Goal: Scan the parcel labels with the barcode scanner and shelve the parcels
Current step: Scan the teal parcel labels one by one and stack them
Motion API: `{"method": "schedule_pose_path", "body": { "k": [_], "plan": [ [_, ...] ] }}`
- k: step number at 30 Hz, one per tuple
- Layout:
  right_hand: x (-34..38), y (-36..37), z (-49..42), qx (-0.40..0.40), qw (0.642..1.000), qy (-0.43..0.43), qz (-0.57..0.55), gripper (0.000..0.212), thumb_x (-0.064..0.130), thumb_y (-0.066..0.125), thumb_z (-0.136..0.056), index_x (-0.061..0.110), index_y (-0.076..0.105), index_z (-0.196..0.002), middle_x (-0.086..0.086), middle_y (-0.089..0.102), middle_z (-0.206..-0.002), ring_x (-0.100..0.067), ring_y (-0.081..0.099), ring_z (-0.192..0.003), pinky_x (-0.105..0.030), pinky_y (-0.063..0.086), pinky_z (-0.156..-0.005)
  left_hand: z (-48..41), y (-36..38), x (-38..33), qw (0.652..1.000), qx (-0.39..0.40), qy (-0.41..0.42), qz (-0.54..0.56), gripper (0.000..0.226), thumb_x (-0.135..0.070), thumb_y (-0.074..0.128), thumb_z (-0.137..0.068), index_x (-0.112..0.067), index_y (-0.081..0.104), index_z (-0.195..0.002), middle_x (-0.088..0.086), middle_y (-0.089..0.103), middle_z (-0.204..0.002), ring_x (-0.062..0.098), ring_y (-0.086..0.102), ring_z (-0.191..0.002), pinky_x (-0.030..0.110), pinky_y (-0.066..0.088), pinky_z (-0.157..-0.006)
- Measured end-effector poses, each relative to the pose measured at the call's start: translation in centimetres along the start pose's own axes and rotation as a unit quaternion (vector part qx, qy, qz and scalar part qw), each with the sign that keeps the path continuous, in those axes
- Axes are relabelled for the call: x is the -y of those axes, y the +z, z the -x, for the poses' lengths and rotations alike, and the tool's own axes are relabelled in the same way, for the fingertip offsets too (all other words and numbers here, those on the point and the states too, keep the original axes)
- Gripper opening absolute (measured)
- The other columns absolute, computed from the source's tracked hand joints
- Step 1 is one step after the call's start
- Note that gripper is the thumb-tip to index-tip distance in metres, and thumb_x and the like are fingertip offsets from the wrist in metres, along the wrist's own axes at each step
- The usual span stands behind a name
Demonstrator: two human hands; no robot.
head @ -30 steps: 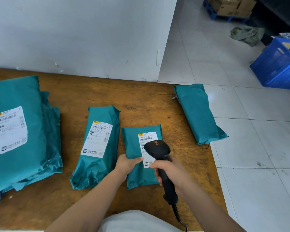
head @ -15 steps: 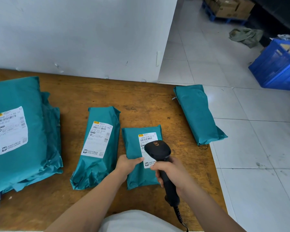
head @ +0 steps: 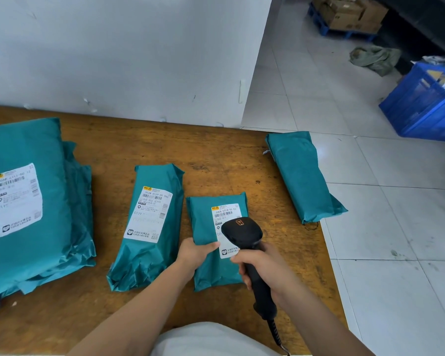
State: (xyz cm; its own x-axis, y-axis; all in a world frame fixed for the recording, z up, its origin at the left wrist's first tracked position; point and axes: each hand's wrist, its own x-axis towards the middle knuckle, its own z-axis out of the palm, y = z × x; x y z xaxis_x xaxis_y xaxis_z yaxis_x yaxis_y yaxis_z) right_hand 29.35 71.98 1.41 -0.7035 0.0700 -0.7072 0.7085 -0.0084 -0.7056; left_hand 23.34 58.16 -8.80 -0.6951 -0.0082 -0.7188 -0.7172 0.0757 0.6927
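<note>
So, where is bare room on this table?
Bare table runs along the wall, from the stack to the unlabelled parcel, and along the near left edge. Crowded: around the small parcel, with left hand, right hand and scanner.

From my feed the tabletop (head: 224, 160) was bare wood, worn & matt w/ scuffs. Parcels (head: 154, 263) were teal plastic film, crinkly, slight sheen. Labels (head: 149, 214) looked like matt white paper to me. Scanner (head: 242, 232) was black plastic, semi-gloss head. Floor tiles (head: 396, 253) smooth, shiny-ish. Crate (head: 421, 111) blue plastic.
</note>
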Motion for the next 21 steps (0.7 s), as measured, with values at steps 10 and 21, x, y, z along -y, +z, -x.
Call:
{"method": "schedule_pose_path", "body": {
  "k": [10,21],
  "plan": [
    [0.02,0.20,0.56,0.014,1.000,0.002,0.017,0.019,0.012,0.069,-0.079,0.003,0.062,-0.094,-0.006,0.057,-0.056,-0.013,0.047,-0.040,-0.023,0.041,-0.044,-0.14,-0.12,0.27,1.000,-0.004,0.002,-0.003,0.034,-0.011,0.075,-0.079,0.002,0.064,-0.108,0.010,0.067,-0.092,0.012,0.061,-0.068,0.022,0.047,-0.053],
    [0.36,0.67,0.86,0.016,0.999,-0.006,0.039,0.010,0.013,0.068,-0.079,0.006,0.060,-0.079,-0.004,0.056,-0.054,-0.012,0.047,-0.040,-0.023,0.040,-0.045,-0.25,-0.17,0.47,1.000,0.004,0.008,-0.006,0.028,-0.011,0.074,-0.080,0.000,0.067,-0.105,0.001,0.066,-0.081,0.012,0.063,-0.070,0.021,0.049,-0.055]
  ]
}}
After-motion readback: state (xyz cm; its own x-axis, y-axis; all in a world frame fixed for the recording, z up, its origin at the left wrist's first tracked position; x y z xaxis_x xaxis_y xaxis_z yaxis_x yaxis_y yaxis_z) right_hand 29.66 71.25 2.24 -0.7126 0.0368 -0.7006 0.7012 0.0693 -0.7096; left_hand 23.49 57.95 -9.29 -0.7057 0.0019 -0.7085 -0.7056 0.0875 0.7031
